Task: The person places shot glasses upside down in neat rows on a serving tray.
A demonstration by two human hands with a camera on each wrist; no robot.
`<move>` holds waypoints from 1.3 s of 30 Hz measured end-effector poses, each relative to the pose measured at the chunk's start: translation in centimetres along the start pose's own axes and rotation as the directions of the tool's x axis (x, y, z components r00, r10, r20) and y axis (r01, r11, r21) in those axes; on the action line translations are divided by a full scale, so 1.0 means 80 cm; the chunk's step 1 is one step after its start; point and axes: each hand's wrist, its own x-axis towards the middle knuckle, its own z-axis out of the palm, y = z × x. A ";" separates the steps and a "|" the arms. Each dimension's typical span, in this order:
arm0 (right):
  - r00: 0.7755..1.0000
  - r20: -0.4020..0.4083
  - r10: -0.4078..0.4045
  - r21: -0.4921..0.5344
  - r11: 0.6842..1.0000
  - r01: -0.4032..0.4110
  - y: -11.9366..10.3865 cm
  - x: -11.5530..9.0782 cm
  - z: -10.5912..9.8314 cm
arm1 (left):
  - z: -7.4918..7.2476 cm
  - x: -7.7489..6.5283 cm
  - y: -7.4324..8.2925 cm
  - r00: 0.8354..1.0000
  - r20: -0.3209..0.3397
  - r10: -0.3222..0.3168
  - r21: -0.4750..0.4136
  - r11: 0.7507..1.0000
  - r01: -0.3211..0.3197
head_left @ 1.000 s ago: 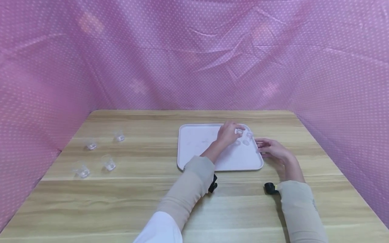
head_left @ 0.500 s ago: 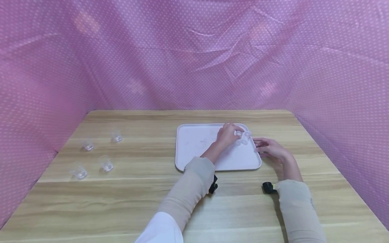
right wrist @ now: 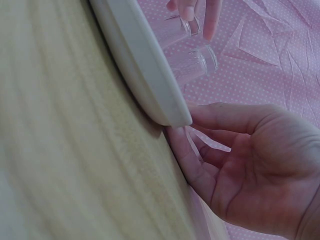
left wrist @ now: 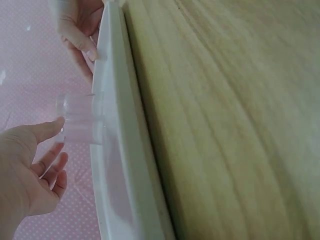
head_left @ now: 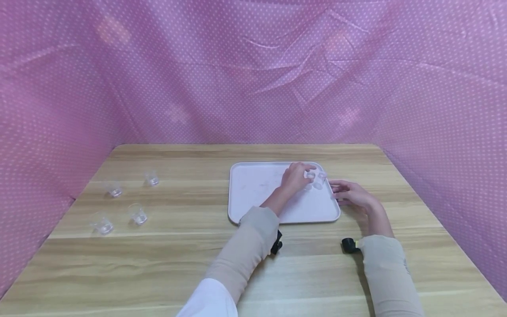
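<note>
In the head view, my left hand (head_left: 294, 177) reaches over the right part of a white tray (head_left: 257, 211). Thumb and fingers pinch a small clear cup (head_left: 310, 175), which stands base up on the tray. A second inverted clear cup (head_left: 321, 177) is just right of it, near the tray's far right corner; both cups also show in the right wrist view. My right hand (right wrist: 265, 165) holds the tray's right edge (right wrist: 155, 75), thumb at the top of the rim and fingers below it. In the left wrist view the two cups overlap beside my left thumb.
Several clear cups, one of them nearest the front (head_left: 104, 226), stand apart on the left of the wooden table (head_left: 158, 268). Pink dotted cloth (head_left: 245, 88) hangs behind and at both sides. My left forearm crosses the tray's front edge.
Since a second ago my left hand and its cup have come down slightly on the tray. My right hand stays at the tray's edge. The head view has shifted a little.
</note>
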 end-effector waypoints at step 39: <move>1.000 -0.005 -0.005 -0.021 1.000 0.004 0.003 -0.003 0.001 | -0.256 -0.224 -0.201 0.910 -0.373 -0.180 -0.264 0.961 0.082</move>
